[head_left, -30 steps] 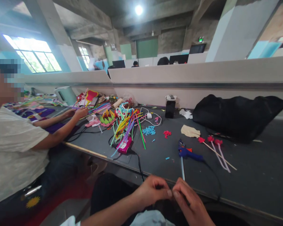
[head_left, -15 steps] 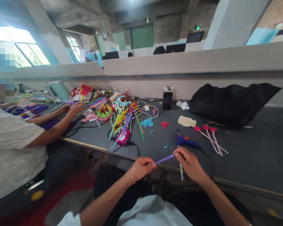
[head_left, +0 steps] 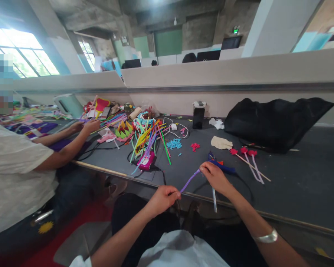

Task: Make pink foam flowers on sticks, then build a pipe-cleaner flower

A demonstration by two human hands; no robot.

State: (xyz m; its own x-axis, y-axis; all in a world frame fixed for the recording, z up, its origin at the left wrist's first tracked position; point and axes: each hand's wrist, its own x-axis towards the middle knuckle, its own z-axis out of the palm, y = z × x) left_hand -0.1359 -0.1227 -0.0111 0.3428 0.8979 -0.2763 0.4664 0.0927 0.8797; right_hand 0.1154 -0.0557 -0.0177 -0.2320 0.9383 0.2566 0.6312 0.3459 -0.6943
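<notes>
A purple pipe cleaner (head_left: pixel 189 181) stretches between my two hands, bowed slightly. My left hand (head_left: pixel 164 198) pinches its lower end near the table's front edge. My right hand (head_left: pixel 215 178) grips the upper end, higher and farther over the tabletop. Just behind my right hand lies a blue glue gun (head_left: pixel 222 167), partly covered by the hand. A clear glue stick (head_left: pixel 214 200) sticks out from it past the table edge. Small red pieces (head_left: pixel 195 147) and light blue pieces (head_left: pixel 174 144) lie in piles beyond my hands.
Bundled coloured pipe cleaners (head_left: pixel 147 139) and a magenta box (head_left: pixel 146 161) lie to the left. Red-topped stems (head_left: pixel 252 163), a beige cloth (head_left: pixel 221 142) and a black bag (head_left: pixel 267 124) are on the right. A phone (head_left: pixel 198 118) stands behind. A co-worker's arms (head_left: pixel 69 144) reach over the table at left.
My right hand has moved up and slightly left, pulling its end of the pipe cleaner higher, so the strip now slopes more steeply. A bracelet on my right wrist has come into view.
</notes>
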